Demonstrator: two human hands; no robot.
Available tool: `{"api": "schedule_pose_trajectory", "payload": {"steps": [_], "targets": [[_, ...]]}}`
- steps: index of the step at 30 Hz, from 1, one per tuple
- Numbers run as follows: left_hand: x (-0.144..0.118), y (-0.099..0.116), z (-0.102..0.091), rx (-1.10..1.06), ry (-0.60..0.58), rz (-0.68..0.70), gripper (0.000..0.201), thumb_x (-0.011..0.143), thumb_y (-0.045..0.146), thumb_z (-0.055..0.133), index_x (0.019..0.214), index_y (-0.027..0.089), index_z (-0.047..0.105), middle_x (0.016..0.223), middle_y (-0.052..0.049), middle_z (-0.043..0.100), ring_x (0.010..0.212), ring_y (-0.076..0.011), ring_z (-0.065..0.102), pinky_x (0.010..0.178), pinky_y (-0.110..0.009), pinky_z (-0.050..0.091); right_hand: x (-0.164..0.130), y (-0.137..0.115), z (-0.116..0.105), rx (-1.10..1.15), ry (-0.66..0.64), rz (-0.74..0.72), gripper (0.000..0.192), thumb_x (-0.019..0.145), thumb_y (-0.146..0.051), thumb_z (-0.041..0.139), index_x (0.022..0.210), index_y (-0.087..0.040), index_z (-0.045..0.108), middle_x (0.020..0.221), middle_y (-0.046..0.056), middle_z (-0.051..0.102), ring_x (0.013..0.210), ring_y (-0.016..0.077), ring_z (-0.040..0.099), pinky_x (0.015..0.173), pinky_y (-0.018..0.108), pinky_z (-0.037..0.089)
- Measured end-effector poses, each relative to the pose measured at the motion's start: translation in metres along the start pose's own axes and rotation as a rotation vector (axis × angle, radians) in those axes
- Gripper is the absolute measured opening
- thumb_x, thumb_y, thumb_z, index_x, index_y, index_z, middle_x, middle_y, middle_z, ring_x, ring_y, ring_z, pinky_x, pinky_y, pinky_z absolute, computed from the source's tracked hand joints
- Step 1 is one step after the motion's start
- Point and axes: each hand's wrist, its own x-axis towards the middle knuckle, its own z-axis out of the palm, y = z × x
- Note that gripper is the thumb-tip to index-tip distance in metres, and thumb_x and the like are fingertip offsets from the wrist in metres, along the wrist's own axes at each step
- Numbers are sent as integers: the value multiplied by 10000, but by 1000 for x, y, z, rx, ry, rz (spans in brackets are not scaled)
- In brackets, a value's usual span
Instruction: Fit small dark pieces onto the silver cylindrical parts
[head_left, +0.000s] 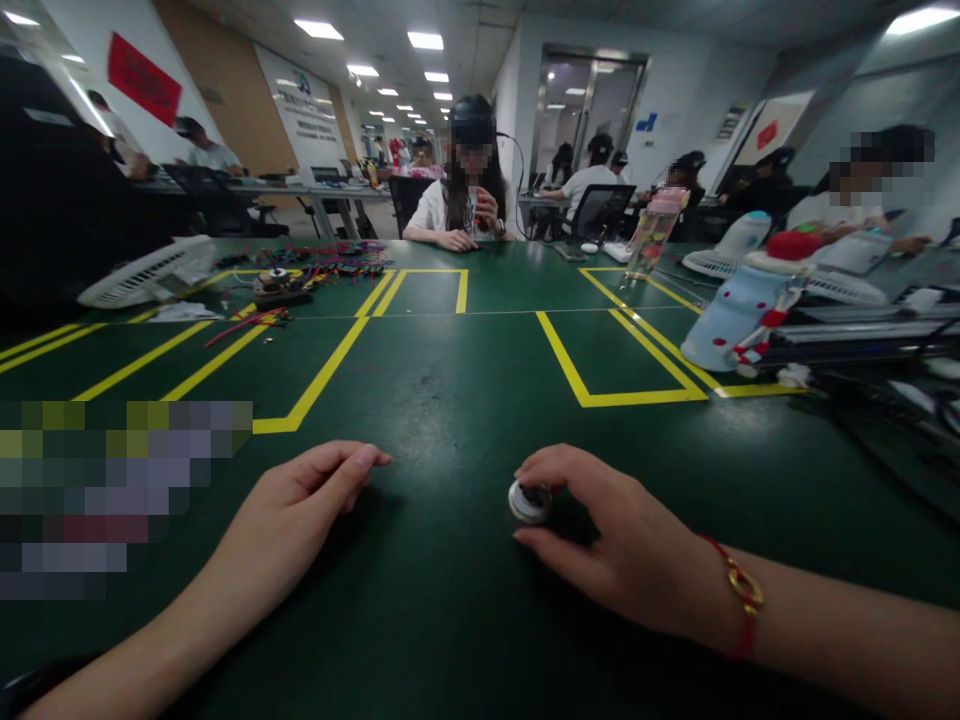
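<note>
My right hand (615, 540) rests on the green table (450, 400) and grips a small round white and dark part (529, 500) between thumb and fingers. A red cord bracelet with a gold ring sits on that wrist. My left hand (300, 510) lies on the table to the left of the part, fingers together and loosely curled, holding nothing visible. Roughly a hand's width of table separates the two hands.
Yellow tape lines (577, 385) mark boxes on the table. A white fan (146, 272) and a pile of coloured wires and small parts (315, 268) lie far left. A pale blue bottle (739, 310), a clear bottle (651, 240) and dark equipment stand right. A person sits across the table.
</note>
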Motion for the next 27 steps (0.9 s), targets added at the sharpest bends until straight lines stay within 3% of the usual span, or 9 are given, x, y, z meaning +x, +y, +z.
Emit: {"api": "schedule_pose_trajectory", "payload": {"steps": [2, 4, 8, 13, 18, 23, 27], "targets": [[-3, 9, 5, 35, 4, 62, 382, 887, 567, 491, 1027, 272, 690, 759, 9, 605, 705, -191, 563, 622, -274, 412, -3, 7, 2, 96, 18, 65, 588, 787, -410, 677, 1280, -224, 417, 1170, 66, 605, 1021, 150, 607, 899, 333, 517], [-7, 25, 14, 66, -13, 212, 321, 901, 511, 502, 1039, 287, 686, 925, -13, 639, 856, -212, 587, 748, -302, 446, -5, 13, 4, 191, 13, 123, 731, 742, -433, 721, 1337, -233, 346, 1199, 68, 595, 1061, 155, 601, 931, 343, 507], [-13, 64, 39, 71, -154, 527, 259, 909, 418, 531, 1108, 346, 680, 1111, -22, 612, 1062, -231, 555, 929, -354, 429, -5, 18, 7, 308, -23, 169, 622, 742, -414, 725, 1253, -238, 417, 1144, 51, 619, 1018, 147, 621, 893, 336, 518], [-12, 94, 50, 32, -212, 579, 132, 859, 363, 620, 890, 325, 743, 1037, -9, 618, 998, -210, 578, 895, -349, 447, -3, 15, 6, 356, -31, 166, 497, 751, -350, 714, 1163, -214, 471, 1084, 35, 636, 958, 126, 626, 834, 292, 515], [-9, 86, 47, -20, -148, 474, 167, 844, 418, 637, 888, 312, 758, 962, -11, 599, 934, -205, 576, 848, -344, 445, -4, 13, 1, 254, 7, 134, 407, 761, -270, 665, 1142, -211, 536, 1064, 29, 630, 916, 118, 601, 800, 270, 491], [-4, 63, 64, 206, -214, 514, 102, 819, 313, 700, 868, 355, 779, 951, -2, 605, 945, -208, 543, 824, -349, 410, -7, 18, 0, 143, 37, 103, 339, 736, -221, 646, 1071, -214, 596, 1025, 17, 614, 897, 111, 571, 786, 259, 474], [-1, 58, 74, 341, -237, 553, 107, 828, 339, 697, 883, 384, 777, 915, 5, 629, 888, -203, 539, 774, -338, 392, -6, 17, 4, 140, 10, 146, 365, 718, -231, 669, 1072, -208, 583, 1033, 19, 619, 913, 121, 576, 804, 272, 481]]}}
